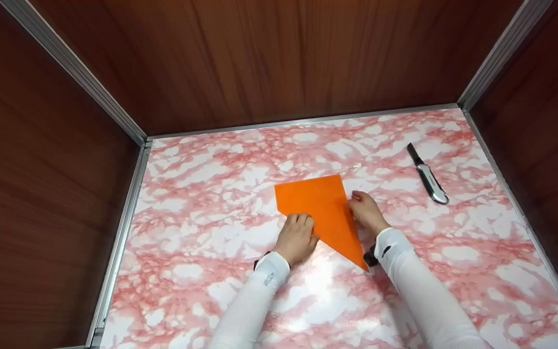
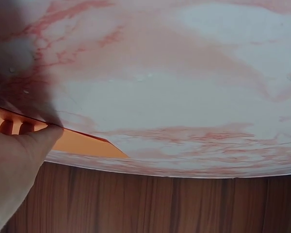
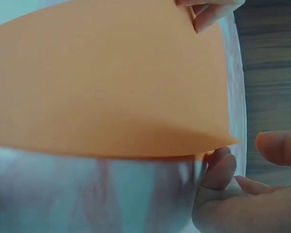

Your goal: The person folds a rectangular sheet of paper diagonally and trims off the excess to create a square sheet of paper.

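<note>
A folded sheet of orange paper (image 1: 320,203) lies mid-table in the head view, its long point toward the person. My left hand (image 1: 297,239) grips its slanting left edge; in the left wrist view the thumb of that hand (image 2: 19,158) lies along the paper's edge (image 2: 85,144). At the opposite edge is my right hand (image 1: 367,213). Seen from the right wrist, the right hand (image 3: 252,204) has fingertips against the underside of the paper (image 3: 111,82) near a corner, with the thumb held apart from it.
A utility knife (image 1: 430,180) with a silver and black handle lies to the right of the paper. The red and white marbled table (image 1: 201,271) is bordered by metal rails, with brown wood-look panels (image 1: 284,58) at the back and both sides.
</note>
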`<state>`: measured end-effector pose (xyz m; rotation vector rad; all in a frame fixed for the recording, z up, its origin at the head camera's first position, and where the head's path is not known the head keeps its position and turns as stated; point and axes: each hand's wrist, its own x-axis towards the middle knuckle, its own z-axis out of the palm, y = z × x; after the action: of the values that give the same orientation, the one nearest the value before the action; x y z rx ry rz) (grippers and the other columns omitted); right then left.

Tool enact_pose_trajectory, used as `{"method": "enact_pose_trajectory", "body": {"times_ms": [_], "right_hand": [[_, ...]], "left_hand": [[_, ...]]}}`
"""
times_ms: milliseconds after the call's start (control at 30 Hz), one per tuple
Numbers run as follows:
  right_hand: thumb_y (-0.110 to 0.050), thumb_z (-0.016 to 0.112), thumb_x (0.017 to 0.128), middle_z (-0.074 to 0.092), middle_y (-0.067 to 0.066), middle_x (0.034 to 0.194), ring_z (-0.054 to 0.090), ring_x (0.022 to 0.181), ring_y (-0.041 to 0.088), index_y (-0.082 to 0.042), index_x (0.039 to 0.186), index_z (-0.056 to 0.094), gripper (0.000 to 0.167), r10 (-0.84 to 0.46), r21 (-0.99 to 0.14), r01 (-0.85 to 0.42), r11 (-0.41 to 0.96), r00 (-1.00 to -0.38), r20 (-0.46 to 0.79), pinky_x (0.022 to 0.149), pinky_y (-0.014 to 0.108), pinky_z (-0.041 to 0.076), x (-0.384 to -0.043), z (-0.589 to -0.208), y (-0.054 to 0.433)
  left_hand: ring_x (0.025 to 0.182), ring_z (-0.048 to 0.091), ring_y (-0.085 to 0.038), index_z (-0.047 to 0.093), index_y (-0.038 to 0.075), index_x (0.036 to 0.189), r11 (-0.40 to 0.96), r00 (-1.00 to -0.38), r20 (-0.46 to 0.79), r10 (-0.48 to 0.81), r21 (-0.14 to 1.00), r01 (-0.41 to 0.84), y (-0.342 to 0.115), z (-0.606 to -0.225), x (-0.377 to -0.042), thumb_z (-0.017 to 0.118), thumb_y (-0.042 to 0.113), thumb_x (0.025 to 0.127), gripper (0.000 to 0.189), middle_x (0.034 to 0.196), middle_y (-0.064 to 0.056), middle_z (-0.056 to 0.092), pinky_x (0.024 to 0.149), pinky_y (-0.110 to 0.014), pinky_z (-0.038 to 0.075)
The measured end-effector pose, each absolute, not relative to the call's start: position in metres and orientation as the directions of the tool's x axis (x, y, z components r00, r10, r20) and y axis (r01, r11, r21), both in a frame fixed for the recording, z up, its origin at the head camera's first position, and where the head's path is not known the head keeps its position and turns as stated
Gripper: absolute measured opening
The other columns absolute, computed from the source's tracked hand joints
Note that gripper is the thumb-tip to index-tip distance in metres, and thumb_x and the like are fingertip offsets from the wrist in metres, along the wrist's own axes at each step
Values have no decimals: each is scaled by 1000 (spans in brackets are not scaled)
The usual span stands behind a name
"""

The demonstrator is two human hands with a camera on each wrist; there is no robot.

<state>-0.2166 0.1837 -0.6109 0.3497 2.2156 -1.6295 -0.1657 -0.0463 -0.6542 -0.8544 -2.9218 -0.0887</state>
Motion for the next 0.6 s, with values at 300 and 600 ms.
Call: {"method": "enact_pose_trajectory", "body": {"times_ms": [300,600], "right_hand": [[-18,46,102,45,27,152,50,129,38,6,156,33,60,-33,-827,279,489,-941,-337,107,49,42,-217,-606,170],[-18,53,102,36,29,155,45,135,40,4,159,23,68,-6,-862,357,360,-923,-385,107,51,43,-217,-605,166]], "left_hand": [[120,50,-28,59,12,109,833,-831,117,544,38,551,-46,-654,-166,61,42,100,30,126,-8,58,109,-40,36],[116,52,-29,59,12,102,830,-828,157,539,70,553,-48,-655,-166,66,38,96,28,121,-8,60,107,-41,38]]}}
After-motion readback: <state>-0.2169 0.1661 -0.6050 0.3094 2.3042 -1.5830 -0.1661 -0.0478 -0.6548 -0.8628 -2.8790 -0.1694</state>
